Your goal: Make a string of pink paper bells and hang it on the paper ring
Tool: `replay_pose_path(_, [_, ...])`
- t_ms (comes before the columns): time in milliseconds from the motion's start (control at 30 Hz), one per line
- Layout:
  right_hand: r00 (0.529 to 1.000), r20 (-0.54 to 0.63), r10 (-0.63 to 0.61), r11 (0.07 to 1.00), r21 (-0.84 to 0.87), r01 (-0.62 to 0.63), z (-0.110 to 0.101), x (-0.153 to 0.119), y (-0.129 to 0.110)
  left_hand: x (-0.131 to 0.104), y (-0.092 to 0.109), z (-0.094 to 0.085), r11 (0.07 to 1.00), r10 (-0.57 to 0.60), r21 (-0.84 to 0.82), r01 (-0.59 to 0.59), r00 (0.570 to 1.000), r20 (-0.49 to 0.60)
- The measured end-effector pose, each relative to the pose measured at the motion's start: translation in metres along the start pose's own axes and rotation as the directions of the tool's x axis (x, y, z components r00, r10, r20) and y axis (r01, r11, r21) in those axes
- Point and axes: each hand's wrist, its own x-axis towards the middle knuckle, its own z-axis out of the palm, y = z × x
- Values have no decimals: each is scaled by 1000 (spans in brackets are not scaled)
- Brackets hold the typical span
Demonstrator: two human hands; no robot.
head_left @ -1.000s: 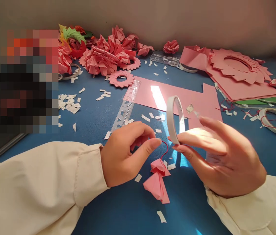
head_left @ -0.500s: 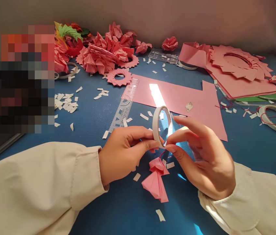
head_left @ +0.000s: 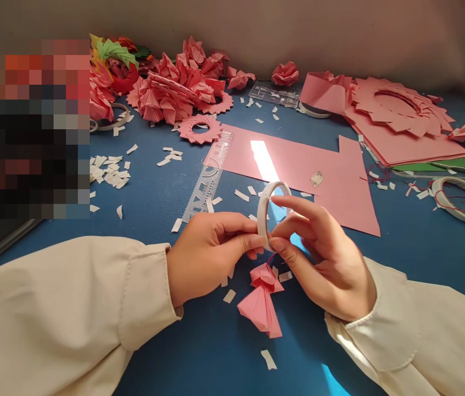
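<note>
Above a blue bench, the left hand grips the lower rim of an upright tape roll, fingers pinched narrow. The right hand closes thumb and fingers on the rim's other side, its index finger reaching over the top. Just below, a folded pink paper ornament sits at the end of a red thread; whether it hangs or rests is unclear. A loose pinch could let the roll drop and crease the ornament, the thread could snag between fingers and roll, and exposed tape might catch nearby paper scraps.
</note>
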Motion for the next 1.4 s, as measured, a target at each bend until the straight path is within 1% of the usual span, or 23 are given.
replay_pose_path(100, [1000,-3,-6,1000,13,6,0,0,0,0,0,-1,1000,-8,4,8,1000,6])
replay_pose_path(267, [1000,19,-22,998,58,20,0,0,1,-1,-1,-1,1000,20,17,-21,1000,14])
replay_pose_path(367, [1000,14,-1,997,80,0,1,0,2,-2,-3,-1,1000,19,14,-19,1000,12])
replay_pose_path(533, [997,-1,73,993,92,-73,1,0,1,-1,-2,-1,1000,-11,5,11,1000,8])
replay_pose_path(700, [997,-13,81,993,83,-79,0,0,-1,0,-1,0,1000,-21,-16,21,1000,13])
replay_pose_path(967, [999,-14,44,996,80,-43,0,1,0,-1,-1,-1,1000,-30,1,30,1000,6])
replay_pose_path(1133, [999,-23,33,999,31,-32,0,0,0,-2,1,-1,997,-74,-5,73,997,-21])
replay_pose_path(1233, [1000,-22,15,1000,-2,-15,2,-1,-1,-1,2,0,997,-65,-31,64,997,-40])
replay_pose_path(1333, [997,-66,-29,999,-44,26,4,-2,-2,0,3,0,997,-52,-62,49,998,-47])
replay_pose_path(1400, [988,-127,-82,994,-82,72,5,-2,-4,1,3,1,996,-63,-63,59,997,-49])
